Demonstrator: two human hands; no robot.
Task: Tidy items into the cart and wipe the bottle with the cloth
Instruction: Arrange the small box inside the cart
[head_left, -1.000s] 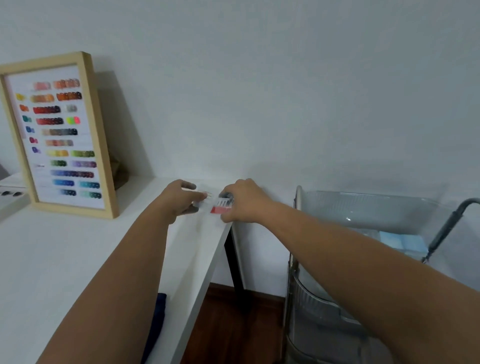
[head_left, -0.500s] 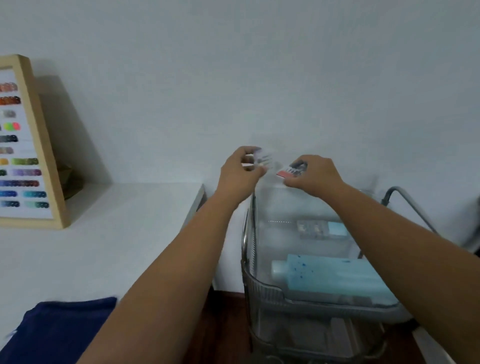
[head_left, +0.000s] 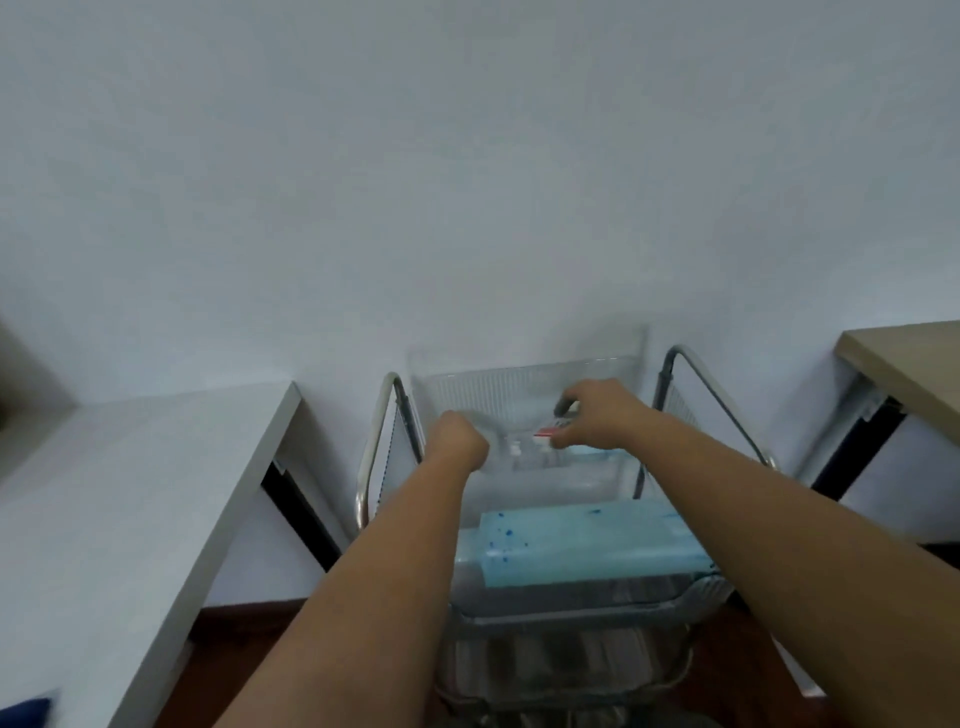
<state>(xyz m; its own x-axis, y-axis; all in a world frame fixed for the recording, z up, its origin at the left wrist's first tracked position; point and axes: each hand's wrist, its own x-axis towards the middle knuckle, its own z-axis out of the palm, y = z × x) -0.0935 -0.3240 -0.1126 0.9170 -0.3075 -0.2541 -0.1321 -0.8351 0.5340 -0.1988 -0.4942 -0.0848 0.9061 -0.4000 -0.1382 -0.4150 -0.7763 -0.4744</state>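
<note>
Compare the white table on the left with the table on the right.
The white table has a white top, while the right table has a tan, wood-coloured one. The white table shows a long stretch of its top and reaches the bottom edge of the view; the right table shows only a corner at the edge of the view. Both stand against the wall, one on either side of the cart, with dark framing under their tops.

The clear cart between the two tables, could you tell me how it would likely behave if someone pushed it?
The clear cart looks light: its walls are thin see-through plastic on a slim metal frame, so it would probably move easily. It holds only a pale blue pack and a few small items, adding little weight. Whether it has wheels cannot be seen.
</note>
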